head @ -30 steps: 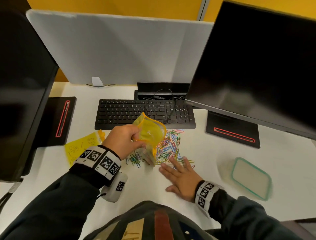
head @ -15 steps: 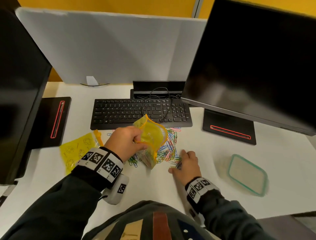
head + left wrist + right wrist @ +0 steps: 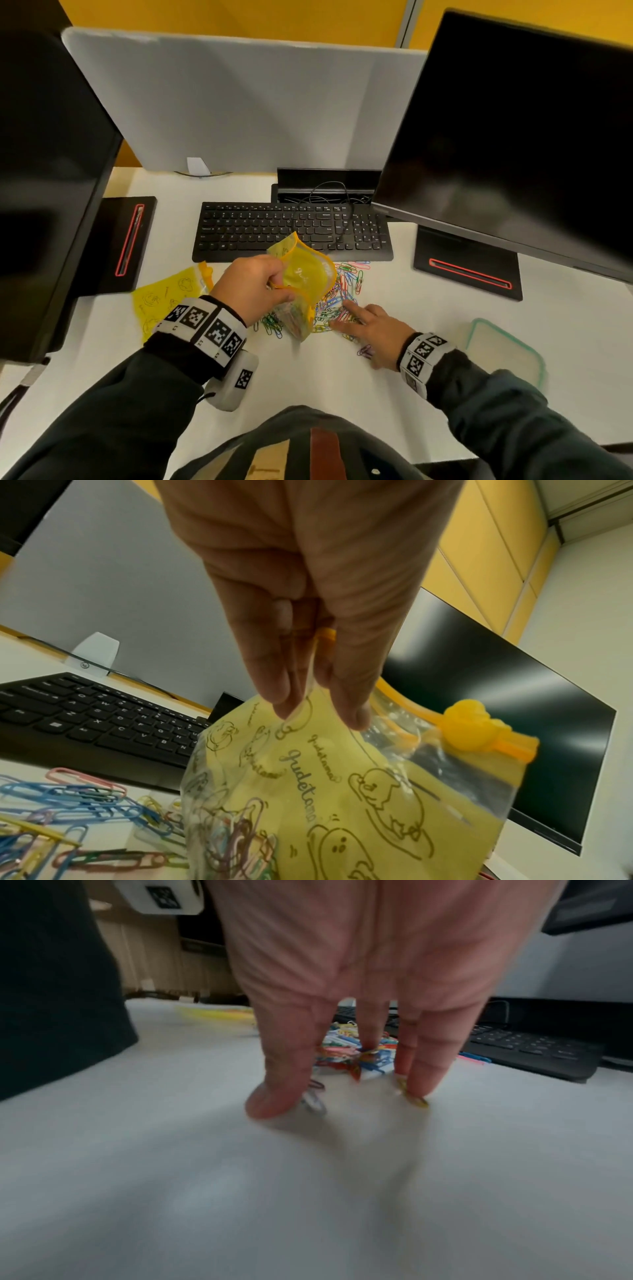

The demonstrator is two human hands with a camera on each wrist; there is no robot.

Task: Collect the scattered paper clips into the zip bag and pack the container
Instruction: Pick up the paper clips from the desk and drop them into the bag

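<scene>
My left hand (image 3: 270, 284) pinches the rim of a yellow printed zip bag (image 3: 303, 275) and holds it above the desk with its mouth open toward the right. Several clips lie in the bag's clear bottom (image 3: 236, 840); its orange slider (image 3: 469, 731) sits at the rim's far end. In the left wrist view my left hand (image 3: 318, 715) grips the bag (image 3: 342, 791) from above. Coloured paper clips (image 3: 347, 284) lie piled in front of the keyboard. My right hand (image 3: 356, 320) rests on the pile's near edge, fingers straight and spread, fingertips (image 3: 274, 1104) pressing clips (image 3: 352, 1047) against the desk.
A translucent container with a teal rim (image 3: 542, 363) sits to the right of my right hand. A second yellow bag (image 3: 164, 294) lies flat at the left. A black keyboard (image 3: 260, 229) is behind the clips, with monitors and their bases (image 3: 469, 274) on both sides.
My right hand, curled over the clips half a second ago, now lies with fingers stretched onto the pile. The left hand still holds the bag in about the same place.
</scene>
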